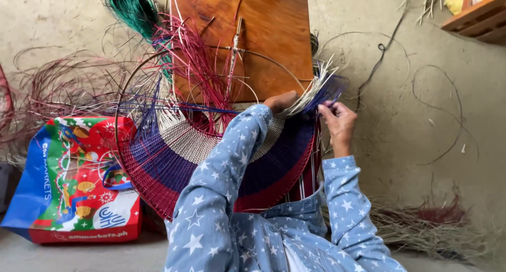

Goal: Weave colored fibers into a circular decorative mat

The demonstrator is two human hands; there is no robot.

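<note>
1. Pinched between thumb and fingertips of the right hand (339, 122): a thin blue strand (326, 93) at the upper right rim of the woven piece. Grip closed small and tight, on one or a few strands only; cannot tell exactly how many.
2. Pressed against the same rim, just left of that pinch: the left hand (281, 100), fingers curled over a bundle of pale loose fibres (311, 95). Looks closed on the bundle, though the fingertips sit hidden behind it.
3. Held upright before the body: a half-woven round basket panel (211, 156), banded cream, purple-blue and dark red, strung on thin wire hoops (124, 100) that arc above the finished weave.
4. Handling, as a judgement: light overall, springy rather than stiff; finished bands firm enough to grasp, loose ends soft, slippery and easily kinked or frayed. Best taken by the woven rim or the hoop, not by the free strands.
5. Sticking up from the top edge: unwoven red strips (195, 66) and a green tuft (129, 8).
6. Behind the panel: a brown wooden board (263, 35) leaning on a rough wall (421, 119).
7. At the left, on the floor (79, 256): a bright printed shopping bag (74, 182).
8. At the lower right: a heap of dry straw-like fibres (427, 224).
</note>
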